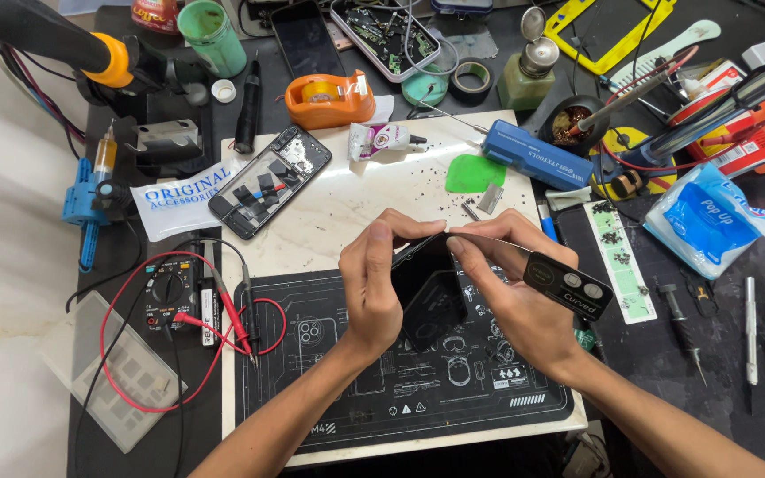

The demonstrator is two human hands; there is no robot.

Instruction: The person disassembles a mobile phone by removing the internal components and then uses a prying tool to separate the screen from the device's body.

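Mat (312, 389): black, printed with white outlines, lying nearest on the tabletop (356, 199).
Left hand (375, 288): fingers closing around the left edge of the phone (427, 288), gripping it.
Phone: dark, being held tilted above the mat, between both hands.
Right hand (511, 296): gripping the phone's right side, thumb and forefinger pinching its top edge.
Multimeter (174, 296): lying left of the mat, red leads looping around it.
Opened phone (269, 180): lying farther back, well apart from the hands.
Tape dispenser (329, 99): orange, sitting beyond it.
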